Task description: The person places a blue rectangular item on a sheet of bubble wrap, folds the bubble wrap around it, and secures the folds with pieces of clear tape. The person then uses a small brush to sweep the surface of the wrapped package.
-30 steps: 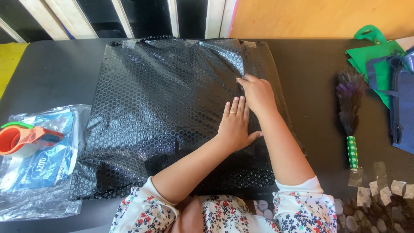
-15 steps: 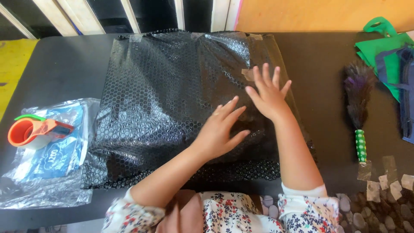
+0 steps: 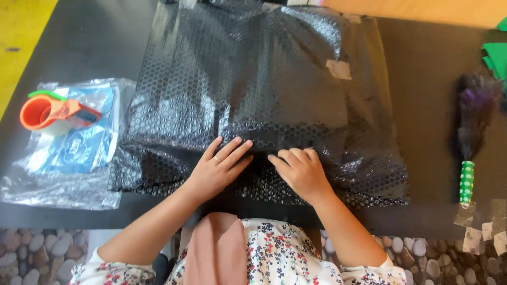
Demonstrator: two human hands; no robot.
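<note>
A large parcel wrapped in black bubble wrap [image 3: 264,89] lies on the dark table [image 3: 433,142]. A piece of clear tape [image 3: 338,69] sticks on its upper right. My left hand [image 3: 218,168] rests flat on the parcel's near edge, fingers together and pointing up right. My right hand [image 3: 299,170] presses beside it, fingers curled onto the wrap. The two hands almost meet at the middle of the near edge. Neither hand holds anything.
An orange tape dispenser [image 3: 50,112] sits on a clear plastic bag with blue print [image 3: 68,153] at the left. A purple-black feather duster with a green handle [image 3: 469,137] lies at the right. Small tape pieces [image 3: 486,232] hang on the table's near right edge.
Both hands have slid from the parcel's right middle down to its near edge. The view has moved closer over the parcel.
</note>
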